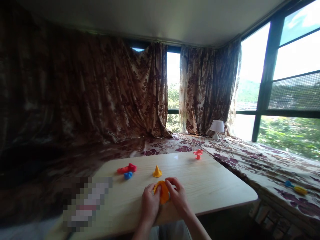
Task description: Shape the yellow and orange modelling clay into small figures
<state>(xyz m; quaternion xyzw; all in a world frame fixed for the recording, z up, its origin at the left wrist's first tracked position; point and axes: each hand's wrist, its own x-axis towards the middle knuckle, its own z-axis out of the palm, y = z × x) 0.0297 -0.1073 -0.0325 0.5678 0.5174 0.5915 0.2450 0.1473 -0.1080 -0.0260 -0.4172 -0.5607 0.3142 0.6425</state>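
Observation:
Near the front edge of the table, both hands hold a flattened piece of orange modelling clay with a ruffled rim. My left hand grips its left side, the thumb pressed against its inner face. The fingers of my right hand are curled on its upper right edge. Just beyond the hands stands a yellow clay cone with a wide brim. To the left lie a red clay lump and a smaller blue lump, close together.
At the table's far right stands a small pink-red clay figure. A blurred-out patch covers something at the table's left. On the flowered cloth to the right lie a yellow and blue item and, farther back, a white lamp.

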